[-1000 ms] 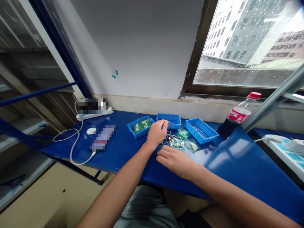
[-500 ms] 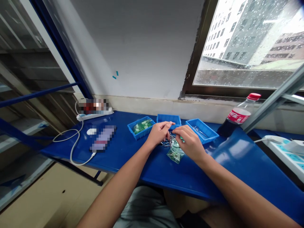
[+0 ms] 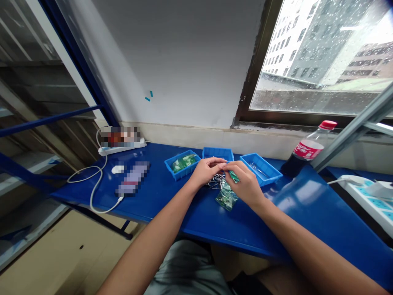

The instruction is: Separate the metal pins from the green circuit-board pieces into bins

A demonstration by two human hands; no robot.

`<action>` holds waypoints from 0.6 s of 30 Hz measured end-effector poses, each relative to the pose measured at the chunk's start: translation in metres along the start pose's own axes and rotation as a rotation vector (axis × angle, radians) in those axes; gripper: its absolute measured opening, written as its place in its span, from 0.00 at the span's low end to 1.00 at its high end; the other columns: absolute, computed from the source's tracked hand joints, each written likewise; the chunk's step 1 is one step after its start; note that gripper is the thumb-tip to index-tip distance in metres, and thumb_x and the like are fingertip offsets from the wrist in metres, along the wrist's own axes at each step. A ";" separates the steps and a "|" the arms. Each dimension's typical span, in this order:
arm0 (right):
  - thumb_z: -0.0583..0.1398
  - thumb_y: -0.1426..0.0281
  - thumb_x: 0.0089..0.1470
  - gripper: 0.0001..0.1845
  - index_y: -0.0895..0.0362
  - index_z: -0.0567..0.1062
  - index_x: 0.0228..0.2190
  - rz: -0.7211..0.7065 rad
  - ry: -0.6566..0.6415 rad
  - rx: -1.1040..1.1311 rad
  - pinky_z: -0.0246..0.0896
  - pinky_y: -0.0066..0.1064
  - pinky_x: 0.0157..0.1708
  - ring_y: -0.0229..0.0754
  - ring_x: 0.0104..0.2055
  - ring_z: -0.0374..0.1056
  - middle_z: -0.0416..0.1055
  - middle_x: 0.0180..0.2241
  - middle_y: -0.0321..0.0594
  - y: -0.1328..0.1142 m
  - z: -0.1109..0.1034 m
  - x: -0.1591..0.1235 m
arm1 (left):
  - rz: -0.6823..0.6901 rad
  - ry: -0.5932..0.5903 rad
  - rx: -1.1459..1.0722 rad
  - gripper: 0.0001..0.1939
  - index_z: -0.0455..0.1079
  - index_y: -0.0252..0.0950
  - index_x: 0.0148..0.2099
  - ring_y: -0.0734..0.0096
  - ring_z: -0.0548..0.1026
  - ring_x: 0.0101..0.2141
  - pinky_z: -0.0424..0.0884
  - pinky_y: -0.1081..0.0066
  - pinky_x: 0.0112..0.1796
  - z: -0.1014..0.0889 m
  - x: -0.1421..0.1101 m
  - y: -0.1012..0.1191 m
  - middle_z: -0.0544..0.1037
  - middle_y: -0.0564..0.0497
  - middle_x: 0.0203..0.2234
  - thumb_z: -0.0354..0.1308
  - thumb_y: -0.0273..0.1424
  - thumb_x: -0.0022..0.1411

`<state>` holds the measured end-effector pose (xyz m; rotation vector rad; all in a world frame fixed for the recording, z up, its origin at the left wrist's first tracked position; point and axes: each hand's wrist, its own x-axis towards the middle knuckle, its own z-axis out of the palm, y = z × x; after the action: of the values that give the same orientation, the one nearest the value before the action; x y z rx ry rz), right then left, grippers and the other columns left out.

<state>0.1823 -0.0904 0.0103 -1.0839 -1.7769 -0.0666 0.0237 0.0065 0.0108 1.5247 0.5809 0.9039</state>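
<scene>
My left hand (image 3: 206, 172) is closed in a pinch, thumb and fingertips together, over a heap of thin metal pieces like screws or nails (image 3: 215, 181). Meeting it at the fingertips is my right hand (image 3: 245, 180), its fingers also curled and pinched. Whatever the fingertips hold is too small or hidden to make out. Below my right hand lies a small clear bag with green markings (image 3: 227, 200), metal bits inside. More green bag (image 3: 234, 176) shows by the right fingers, partly covered. Behind both hands stands a blue tray (image 3: 219, 152), its front hidden by my fingers.
On the left, a blue tray (image 3: 175, 173) holds green bags. Another blue tray (image 3: 267, 180), at right, holds a few metal pieces. A cola bottle (image 3: 308, 148) stands near the window. A charging cable (image 3: 93, 192), a blurred phone-like object (image 3: 134, 180) and a power strip (image 3: 376, 196) lie farther out.
My right hand has moved up and left to meet my left hand over the heap. One green bag now lies nearer the table's front edge. My left hand has barely shifted.
</scene>
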 end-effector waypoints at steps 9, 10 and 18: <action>0.59 0.70 0.66 0.11 0.52 0.77 0.49 0.125 0.125 -0.053 0.72 0.48 0.50 0.53 0.49 0.73 0.74 0.49 0.49 0.006 0.000 0.001 | 0.006 0.008 0.001 0.19 0.76 0.33 0.44 0.63 0.85 0.37 0.80 0.66 0.41 0.000 0.001 -0.006 0.86 0.43 0.35 0.76 0.35 0.54; 0.59 0.71 0.67 0.11 0.52 0.77 0.49 0.097 0.115 -0.075 0.71 0.49 0.53 0.54 0.52 0.72 0.74 0.50 0.49 0.009 0.000 0.001 | 0.008 0.007 0.014 0.19 0.76 0.33 0.45 0.62 0.85 0.38 0.80 0.65 0.42 0.000 0.001 -0.007 0.86 0.43 0.36 0.76 0.34 0.55; 0.59 0.71 0.67 0.10 0.51 0.78 0.47 0.015 0.010 -0.254 0.69 0.51 0.53 0.56 0.52 0.70 0.76 0.47 0.49 0.021 -0.004 0.000 | 0.085 0.081 0.331 0.10 0.84 0.36 0.45 0.57 0.85 0.44 0.79 0.60 0.49 -0.004 -0.001 -0.003 0.87 0.44 0.40 0.69 0.34 0.62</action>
<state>0.1990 -0.0798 0.0036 -1.2737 -1.7848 -0.2945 0.0204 0.0088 0.0077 1.8262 0.7578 0.9730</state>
